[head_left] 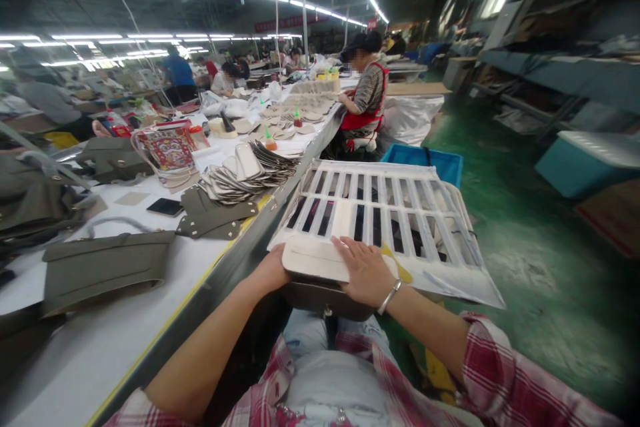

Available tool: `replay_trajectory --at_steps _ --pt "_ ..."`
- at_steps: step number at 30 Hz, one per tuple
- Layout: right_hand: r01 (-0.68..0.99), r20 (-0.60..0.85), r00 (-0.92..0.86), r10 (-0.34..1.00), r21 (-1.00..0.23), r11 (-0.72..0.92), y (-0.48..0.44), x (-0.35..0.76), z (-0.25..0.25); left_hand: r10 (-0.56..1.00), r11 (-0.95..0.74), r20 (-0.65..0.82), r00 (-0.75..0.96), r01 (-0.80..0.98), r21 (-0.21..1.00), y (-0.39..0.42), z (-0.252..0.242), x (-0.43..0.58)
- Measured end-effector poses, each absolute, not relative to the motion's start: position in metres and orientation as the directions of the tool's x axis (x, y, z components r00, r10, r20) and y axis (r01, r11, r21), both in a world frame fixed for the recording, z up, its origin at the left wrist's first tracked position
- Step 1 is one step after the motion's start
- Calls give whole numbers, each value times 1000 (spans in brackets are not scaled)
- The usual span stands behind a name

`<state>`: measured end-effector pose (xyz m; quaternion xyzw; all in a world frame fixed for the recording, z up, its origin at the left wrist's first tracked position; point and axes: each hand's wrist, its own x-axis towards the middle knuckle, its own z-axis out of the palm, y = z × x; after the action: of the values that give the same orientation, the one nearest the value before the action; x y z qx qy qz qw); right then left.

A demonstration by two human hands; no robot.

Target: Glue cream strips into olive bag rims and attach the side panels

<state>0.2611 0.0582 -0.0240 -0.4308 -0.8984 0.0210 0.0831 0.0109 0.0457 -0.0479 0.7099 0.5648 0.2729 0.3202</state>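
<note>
An olive-brown bag (323,296) with a small metal clasp is in front of my lap. On top of it lies a cream oblong panel (311,257) with rounded corners and a dark line along it. My left hand (269,271) grips the left end of the bag and panel, its fingertips partly hidden. Stretched flat over the right part of the panel, my right hand (367,271) presses on it with fingers apart. A yellow piece (397,265) shows just beside that hand. Beyond both hands is a white slatted rack (343,217), with dark things visible through its gaps.
To the left runs a white worktable (185,293) with a yellow-striped edge. It carries an olive bag (107,267), a phone (166,207), stacked cream panels (245,170) and a glue bottle (270,140). A blue crate (430,163) and a seated person (367,93) are ahead.
</note>
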Motion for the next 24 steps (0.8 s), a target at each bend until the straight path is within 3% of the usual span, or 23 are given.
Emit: replay_trajectory --at_steps 6,9,14,17,24 --pt "747 51 -640 767 -194 636 65 266 -26 967 -119 -44 250 598 792 54 -48 1" --pt "760 70 -638 767 -105 641 68 254 -25 962 -82 -80 261 555 828 48 -39 -17" --pt "742 55 -671 740 21 671 70 236 -23 997 71 -71 -19 470 880 25 -40 -31" --pt "716 62 -698 713 65 695 67 235 -20 998 60 -60 -11 350 935 15 -49 -22" --pt "648 141 -758 637 43 761 55 240 -16 996 72 -90 -2 619 782 29 -57 -9"
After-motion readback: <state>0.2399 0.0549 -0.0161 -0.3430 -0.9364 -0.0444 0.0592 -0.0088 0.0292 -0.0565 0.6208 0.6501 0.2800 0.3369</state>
